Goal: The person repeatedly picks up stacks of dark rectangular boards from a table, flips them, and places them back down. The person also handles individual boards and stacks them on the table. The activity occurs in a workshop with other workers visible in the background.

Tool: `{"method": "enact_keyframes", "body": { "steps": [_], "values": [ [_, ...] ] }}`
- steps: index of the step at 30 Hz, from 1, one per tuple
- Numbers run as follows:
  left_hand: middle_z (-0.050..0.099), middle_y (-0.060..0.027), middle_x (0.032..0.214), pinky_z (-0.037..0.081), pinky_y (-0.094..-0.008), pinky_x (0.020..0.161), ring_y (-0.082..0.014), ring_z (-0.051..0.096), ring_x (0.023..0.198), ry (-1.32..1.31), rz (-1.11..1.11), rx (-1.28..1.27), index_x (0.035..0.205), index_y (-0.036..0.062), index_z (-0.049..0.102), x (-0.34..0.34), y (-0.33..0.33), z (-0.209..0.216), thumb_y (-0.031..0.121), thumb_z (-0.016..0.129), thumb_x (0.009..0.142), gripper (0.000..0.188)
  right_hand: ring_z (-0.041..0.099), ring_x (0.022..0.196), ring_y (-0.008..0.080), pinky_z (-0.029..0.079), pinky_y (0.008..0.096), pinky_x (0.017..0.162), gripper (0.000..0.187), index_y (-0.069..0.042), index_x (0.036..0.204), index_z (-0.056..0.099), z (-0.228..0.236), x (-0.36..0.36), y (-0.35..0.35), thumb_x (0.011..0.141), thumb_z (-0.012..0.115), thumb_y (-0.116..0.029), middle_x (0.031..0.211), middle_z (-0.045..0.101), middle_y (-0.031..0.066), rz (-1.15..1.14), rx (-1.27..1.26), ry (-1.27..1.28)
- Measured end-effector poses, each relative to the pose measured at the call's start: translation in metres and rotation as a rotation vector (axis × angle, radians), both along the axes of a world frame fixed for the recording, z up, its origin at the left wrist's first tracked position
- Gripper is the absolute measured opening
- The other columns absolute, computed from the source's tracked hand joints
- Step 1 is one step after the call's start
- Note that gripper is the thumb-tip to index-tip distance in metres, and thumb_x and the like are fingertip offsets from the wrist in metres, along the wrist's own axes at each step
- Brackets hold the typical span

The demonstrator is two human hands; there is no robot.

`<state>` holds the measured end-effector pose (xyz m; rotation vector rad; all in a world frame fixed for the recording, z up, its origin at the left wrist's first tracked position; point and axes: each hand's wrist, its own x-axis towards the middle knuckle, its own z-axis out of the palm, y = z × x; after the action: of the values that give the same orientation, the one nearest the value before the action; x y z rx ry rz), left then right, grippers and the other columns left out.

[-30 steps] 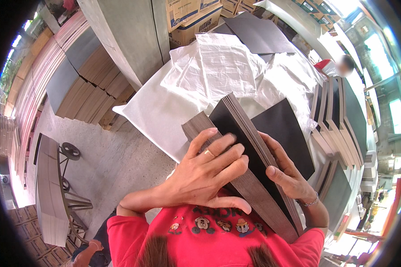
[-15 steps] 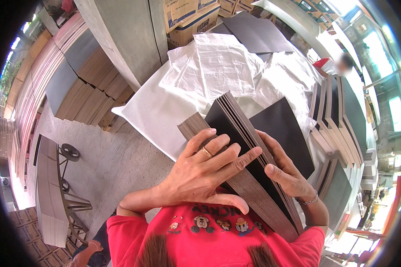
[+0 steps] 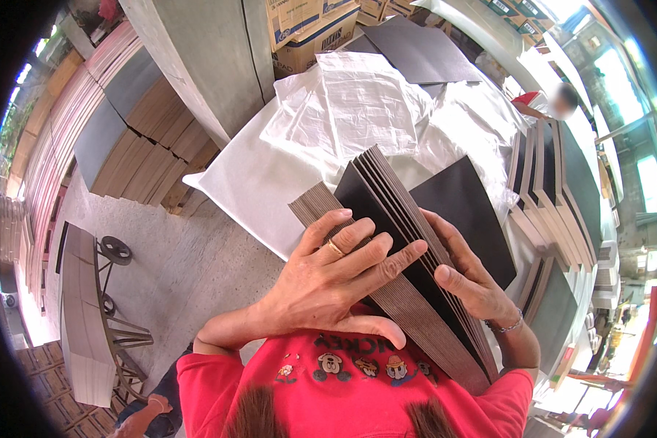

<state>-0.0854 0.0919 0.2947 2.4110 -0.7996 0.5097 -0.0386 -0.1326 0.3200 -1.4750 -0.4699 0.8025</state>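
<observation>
A thick stack of black sheets (image 3: 431,328) with grey-brown edges stands on edge against my red shirt, at the table's near side. It is parted into a left bundle and a right bundle (image 3: 387,186), with a black face showing in the gap. My left hand (image 3: 336,270) lies across the top edges of the left bundle, fingers spread, its forefinger reaching over the gap to the right bundle. Around the right bundle's outer side my right hand (image 3: 471,274) is closed, thumb on the edges. Behind it a flat black sheet (image 3: 467,212) lies on the table.
The white-covered table (image 3: 241,175) bears crumpled white plastic sheeting (image 3: 365,102) and grey sheets (image 3: 423,51). More stacks (image 3: 562,197) stand at the right; a person in red (image 3: 529,102) is beyond them. A concrete pillar (image 3: 197,58), piled boards (image 3: 146,146) and a loaded trolley (image 3: 87,321) are left.
The right bundle's sheets are fanned slightly wider apart at their far end. Both hands keep nearly the same place. The person at the far right has an arm stretched out.
</observation>
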Motion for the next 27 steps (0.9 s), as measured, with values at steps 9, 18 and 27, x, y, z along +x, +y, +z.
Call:
{"method": "enact_keyframes", "body": {
  "steps": [9,18,27],
  "values": [
    [0.049,-0.0050,0.097,0.031,-0.0428,0.098,-0.0212,0.049,0.098,0.069,-0.053,-0.078,0.124,0.0186,0.061,-0.005,0.008,0.001,0.074,0.059,0.057,0.087,0.035,0.129,0.0200,0.032,0.0364,0.104,0.061,-0.001,0.145,0.017,-0.002,-0.003,-0.004,0.097,0.046,-0.024,0.140,0.034,0.0145,-0.024,-0.021,-0.057],
    [0.043,-0.0089,0.126,0.028,-0.0473,0.102,-0.0303,0.036,0.123,0.041,-0.036,-0.026,0.108,0.0183,0.064,-0.005,0.009,0.006,0.055,0.077,0.060,0.062,0.055,0.101,0.0425,0.044,0.0465,0.087,0.044,0.001,0.134,0.036,0.005,0.045,-0.048,0.094,0.045,-0.013,0.113,0.055,0.0277,-0.083,-0.744,-1.086],
    [0.054,-0.0061,0.112,0.024,-0.0503,0.108,-0.0280,0.047,0.116,0.042,-0.125,0.228,0.110,0.0141,0.060,0.037,0.021,0.026,0.021,0.083,0.043,0.071,0.051,0.115,0.0318,0.038,0.0366,0.101,0.042,-0.010,0.136,0.043,0.039,0.039,-0.203,0.097,0.044,-0.025,0.127,0.052,0.0173,-0.382,-1.307,-1.073]
  ]
}}
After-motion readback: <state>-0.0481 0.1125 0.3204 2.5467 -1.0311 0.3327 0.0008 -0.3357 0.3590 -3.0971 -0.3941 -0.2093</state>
